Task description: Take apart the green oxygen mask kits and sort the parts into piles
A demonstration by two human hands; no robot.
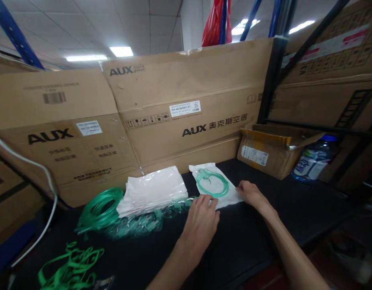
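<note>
A white-backed clear bag (231, 196) with a coil of green tubing (214, 183) inside lies on the black tabletop. My left hand (202, 219) is closed at the bag's near left corner, its fingertips curled down and partly hidden. At the right edge of the bag, my right hand (252, 195) pinches it between thumb and fingers. Just left of my left hand is a row of clear green plastic masks (143, 223). Behind them sits a stack of white bags (157, 187).
Coiled green tubing (102, 207) and tangled green elastic straps (72, 266) lie on the left. Cardboard panels (186, 92) stand along the back. An open cardboard box (264, 155) and a blue-capped bottle (314, 159) are at the right. A white cable (51, 181) hangs at the left.
</note>
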